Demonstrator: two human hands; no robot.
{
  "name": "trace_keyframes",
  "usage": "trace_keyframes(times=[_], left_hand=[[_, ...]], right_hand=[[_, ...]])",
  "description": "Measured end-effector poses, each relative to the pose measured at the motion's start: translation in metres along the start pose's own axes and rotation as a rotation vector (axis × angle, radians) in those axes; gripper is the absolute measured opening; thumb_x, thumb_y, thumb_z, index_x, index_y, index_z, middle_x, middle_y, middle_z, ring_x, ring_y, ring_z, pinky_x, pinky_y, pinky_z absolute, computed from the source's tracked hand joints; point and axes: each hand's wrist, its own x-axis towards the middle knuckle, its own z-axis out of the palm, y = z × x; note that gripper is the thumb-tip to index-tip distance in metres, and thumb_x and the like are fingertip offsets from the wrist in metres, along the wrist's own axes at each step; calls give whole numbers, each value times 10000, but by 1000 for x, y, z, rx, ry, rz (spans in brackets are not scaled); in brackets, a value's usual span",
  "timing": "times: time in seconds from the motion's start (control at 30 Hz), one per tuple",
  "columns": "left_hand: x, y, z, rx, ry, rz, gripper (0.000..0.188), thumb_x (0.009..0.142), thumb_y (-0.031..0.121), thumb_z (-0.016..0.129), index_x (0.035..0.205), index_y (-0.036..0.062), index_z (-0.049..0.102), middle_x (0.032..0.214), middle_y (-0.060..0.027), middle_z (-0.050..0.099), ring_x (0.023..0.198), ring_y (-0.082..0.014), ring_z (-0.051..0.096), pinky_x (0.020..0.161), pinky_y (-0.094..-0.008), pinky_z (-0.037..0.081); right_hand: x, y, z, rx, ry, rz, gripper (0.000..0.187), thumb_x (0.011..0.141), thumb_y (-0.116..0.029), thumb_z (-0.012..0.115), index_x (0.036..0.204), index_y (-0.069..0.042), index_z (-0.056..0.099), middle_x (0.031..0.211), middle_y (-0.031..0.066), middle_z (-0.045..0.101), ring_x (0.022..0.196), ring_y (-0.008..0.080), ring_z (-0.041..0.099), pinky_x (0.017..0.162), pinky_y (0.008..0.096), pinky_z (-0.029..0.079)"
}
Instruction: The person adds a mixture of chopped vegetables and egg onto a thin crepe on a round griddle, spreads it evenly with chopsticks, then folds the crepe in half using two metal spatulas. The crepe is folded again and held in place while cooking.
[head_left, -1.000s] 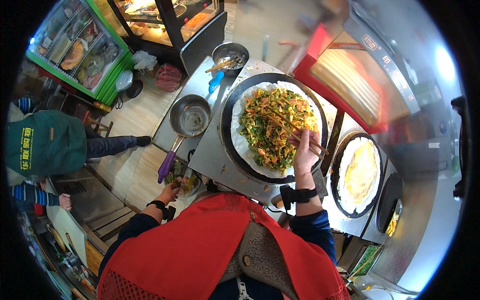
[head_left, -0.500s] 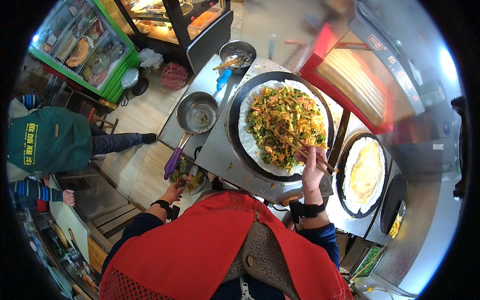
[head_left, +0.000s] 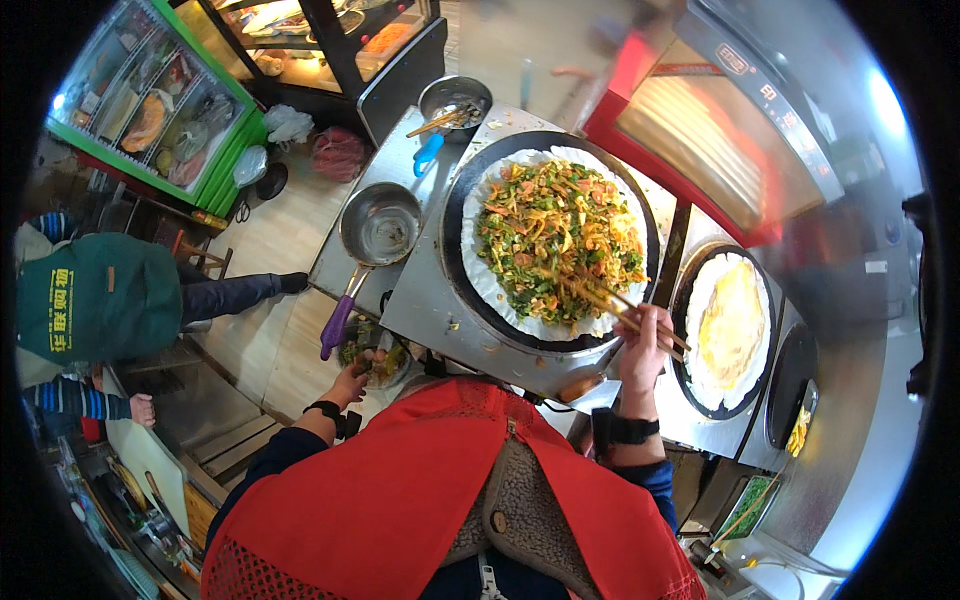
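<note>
My right hand point(head_left: 645, 345) is closed around a pair of wooden chopsticks point(head_left: 600, 298). Their tips are in a pile of chopped greens, orange-brown pieces and yellow shreds point(head_left: 555, 240). The pile lies on a thin white flatbread point(head_left: 483, 290), spread on a round black griddle point(head_left: 462, 170). Low at the left of the counter, my left hand point(head_left: 350, 387) has its fingers curled at the near rim of a bowl of food scraps and greens point(head_left: 378, 362); its fingertips are partly hidden.
A second griddle point(head_left: 690, 385) at right carries a white flatbread with a yellow centre point(head_left: 728, 325). Left of the main griddle are a purple-handled pan point(head_left: 382, 225) and a metal bowl point(head_left: 455, 100). A red-framed glass case point(head_left: 700, 130) stands behind. A person in a green apron point(head_left: 100, 295) is at left.
My right hand has moved a little right and nearer to me, with the chopsticks tilted across the pile's near right side. My left hand stays at the bowl. The whole view shifts slightly.
</note>
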Motion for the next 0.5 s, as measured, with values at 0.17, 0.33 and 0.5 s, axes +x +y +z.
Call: trace_keyframes(times=[0.17,0.33,0.5], left_hand=[[-2,9,4,39,-8,-13,444,900,171,549,1297,52,390,903,-111,574,595,-212,525,536,-377,462],[7,7,11,-51,-16,55,446,900,190,560,1292,65,389,882,-113,567,609,-204,535,542,-377,465],[11,-7,17,63,-49,18,462,887,199,569,1295,87,385,897,-113,574,615,-219,552,564,-399,487]], right_hand=[[9,8,16,-10,-173,2,211,949,-218,516,910,-12,540,818,131,631,640,192,643,567,294,549],[26,-11,-7,-35,-8,0,230,951,-236,498,915,-16,554,789,97,624,652,171,642,555,275,554],[76,10,23,6,-141,-136,201,950,-203,508,922,-7,541,781,110,620,617,179,629,563,280,542]])
